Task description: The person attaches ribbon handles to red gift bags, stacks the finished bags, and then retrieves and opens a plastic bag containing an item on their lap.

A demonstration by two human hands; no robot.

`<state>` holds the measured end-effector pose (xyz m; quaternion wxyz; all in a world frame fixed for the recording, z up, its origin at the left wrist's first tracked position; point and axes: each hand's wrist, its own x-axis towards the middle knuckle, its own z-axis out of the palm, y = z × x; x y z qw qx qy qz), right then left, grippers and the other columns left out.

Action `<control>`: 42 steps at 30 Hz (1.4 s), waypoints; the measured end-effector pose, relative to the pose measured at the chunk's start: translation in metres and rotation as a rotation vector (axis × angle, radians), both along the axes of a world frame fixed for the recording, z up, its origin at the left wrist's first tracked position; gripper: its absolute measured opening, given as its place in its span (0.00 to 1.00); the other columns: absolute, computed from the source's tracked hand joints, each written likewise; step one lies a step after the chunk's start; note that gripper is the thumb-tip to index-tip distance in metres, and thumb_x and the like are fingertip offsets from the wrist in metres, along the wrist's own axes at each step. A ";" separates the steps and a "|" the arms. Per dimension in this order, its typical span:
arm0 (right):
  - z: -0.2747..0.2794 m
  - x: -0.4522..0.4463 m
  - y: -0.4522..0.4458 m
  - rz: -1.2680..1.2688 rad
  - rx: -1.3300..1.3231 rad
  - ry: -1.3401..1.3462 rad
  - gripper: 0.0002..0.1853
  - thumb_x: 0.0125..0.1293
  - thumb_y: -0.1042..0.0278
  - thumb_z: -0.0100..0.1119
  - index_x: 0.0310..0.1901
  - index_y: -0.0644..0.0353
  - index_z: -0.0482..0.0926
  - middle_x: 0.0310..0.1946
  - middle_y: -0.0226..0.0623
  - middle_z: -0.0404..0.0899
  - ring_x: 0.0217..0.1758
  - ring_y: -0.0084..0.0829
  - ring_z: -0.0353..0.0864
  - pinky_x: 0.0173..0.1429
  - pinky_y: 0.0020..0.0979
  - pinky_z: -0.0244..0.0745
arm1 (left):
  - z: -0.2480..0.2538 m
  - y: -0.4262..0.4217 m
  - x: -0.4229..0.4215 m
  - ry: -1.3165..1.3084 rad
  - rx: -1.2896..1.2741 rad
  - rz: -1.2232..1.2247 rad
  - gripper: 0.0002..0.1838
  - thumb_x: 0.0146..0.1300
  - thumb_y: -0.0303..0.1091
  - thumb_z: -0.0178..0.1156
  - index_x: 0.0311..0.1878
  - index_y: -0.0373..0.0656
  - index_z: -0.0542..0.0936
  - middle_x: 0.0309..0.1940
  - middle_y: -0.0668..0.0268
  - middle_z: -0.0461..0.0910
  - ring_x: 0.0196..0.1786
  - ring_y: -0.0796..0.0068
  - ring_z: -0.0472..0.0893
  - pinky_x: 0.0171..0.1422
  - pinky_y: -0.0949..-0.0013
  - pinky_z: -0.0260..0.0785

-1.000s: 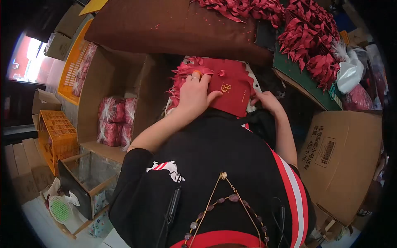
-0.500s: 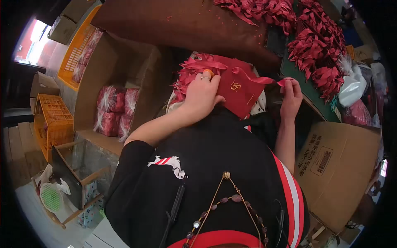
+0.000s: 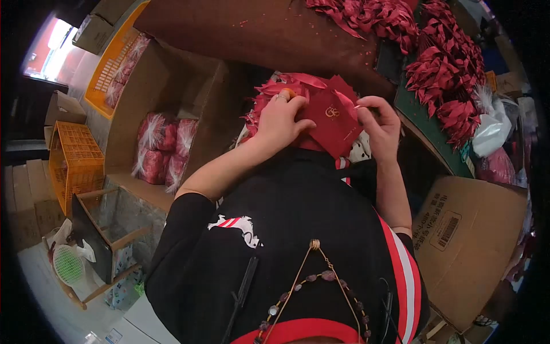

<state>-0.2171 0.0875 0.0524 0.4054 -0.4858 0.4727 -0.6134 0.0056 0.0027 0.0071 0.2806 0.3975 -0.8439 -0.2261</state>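
Nearest to us, a necklace of purple beads (image 3: 327,276) hangs over our black cloth shirt (image 3: 286,206), which has red and white stripes at the side. Beyond it, our left forearm slants inward with the wrist low. The left hand (image 3: 281,118), a ring on one finger and orange at a fingertip, lies palm down with bent fingers over the card's left side; its grip is apart, the thumb spread away from the fingers and pointing across the card. Our right forearm rises nearly upright, and the right hand (image 3: 379,127) turns inward, its grip together, thumb and forefinger meeting on the end of a shiny red satin ribbon (image 3: 345,98).

The flat, smooth red card (image 3: 333,125), square-cornered with a gold emblem, lies tilted between our hands, just left of the right grip and beside the left thumb. The ribbon crosses its upper part. Crumpled glossy ribbons (image 3: 259,109) bunch beyond and left of the left hand.

Farther left, a brown cardboard box (image 3: 163,74) holds clear plastic packs of red items (image 3: 154,150); on the right stands a printed carton (image 3: 475,241). Past the card stretches a brown table (image 3: 258,43), and twisted red ribbons (image 3: 444,74) heap at far right above a green board (image 3: 427,120).
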 end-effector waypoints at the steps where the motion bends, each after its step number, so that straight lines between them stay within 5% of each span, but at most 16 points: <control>1: -0.007 0.007 -0.003 -0.028 0.035 0.107 0.07 0.67 0.75 0.66 0.46 0.63 0.83 0.39 0.29 0.83 0.37 0.17 0.78 0.42 0.20 0.72 | -0.002 -0.002 0.000 0.045 0.023 0.004 0.25 0.48 0.42 0.78 0.49 0.43 0.83 0.42 0.60 0.78 0.46 0.58 0.81 0.50 0.60 0.75; 5: -0.019 0.024 -0.015 -0.120 0.045 0.664 0.08 0.61 0.70 0.70 0.42 0.58 0.86 0.33 0.37 0.86 0.35 0.26 0.85 0.41 0.26 0.77 | -0.005 -0.005 -0.001 0.139 -0.038 -0.015 0.26 0.47 0.41 0.79 0.50 0.43 0.84 0.41 0.60 0.78 0.45 0.60 0.81 0.49 0.61 0.75; 15: -0.035 0.032 -0.025 -0.182 -0.191 1.123 0.06 0.62 0.62 0.69 0.33 0.52 0.82 0.23 0.34 0.79 0.26 0.37 0.82 0.30 0.36 0.75 | -0.002 -0.004 0.000 0.133 0.090 -0.036 0.26 0.49 0.41 0.78 0.50 0.41 0.83 0.38 0.59 0.79 0.41 0.61 0.81 0.45 0.62 0.75; 29: -0.049 0.039 -0.024 -0.129 -0.178 1.064 0.05 0.62 0.64 0.68 0.35 0.54 0.82 0.23 0.37 0.79 0.26 0.39 0.82 0.31 0.38 0.76 | -0.006 0.002 -0.002 0.179 0.159 -0.062 0.18 0.55 0.33 0.70 0.49 0.39 0.82 0.37 0.58 0.78 0.42 0.57 0.81 0.48 0.60 0.73; 31: -0.051 0.040 -0.023 -0.118 -0.158 1.060 0.05 0.62 0.64 0.68 0.35 0.54 0.82 0.24 0.37 0.80 0.27 0.40 0.82 0.32 0.38 0.77 | -0.007 0.009 -0.005 0.174 -0.050 -0.013 0.16 0.56 0.32 0.69 0.47 0.40 0.82 0.37 0.56 0.78 0.43 0.54 0.81 0.46 0.58 0.74; 39: -0.049 0.050 -0.025 -0.066 0.091 0.672 0.05 0.63 0.66 0.66 0.35 0.57 0.82 0.26 0.41 0.80 0.29 0.43 0.83 0.34 0.40 0.77 | -0.010 0.017 -0.009 0.144 -0.212 -0.015 0.12 0.58 0.28 0.65 0.46 0.42 0.82 0.37 0.54 0.78 0.39 0.51 0.80 0.42 0.55 0.74; 42: -0.049 0.050 -0.025 -0.118 -0.068 0.911 0.05 0.62 0.66 0.67 0.34 0.56 0.83 0.26 0.40 0.80 0.29 0.42 0.82 0.34 0.39 0.76 | -0.010 0.015 -0.008 0.164 -0.130 -0.036 0.11 0.60 0.28 0.64 0.46 0.40 0.82 0.37 0.54 0.79 0.39 0.52 0.81 0.42 0.57 0.74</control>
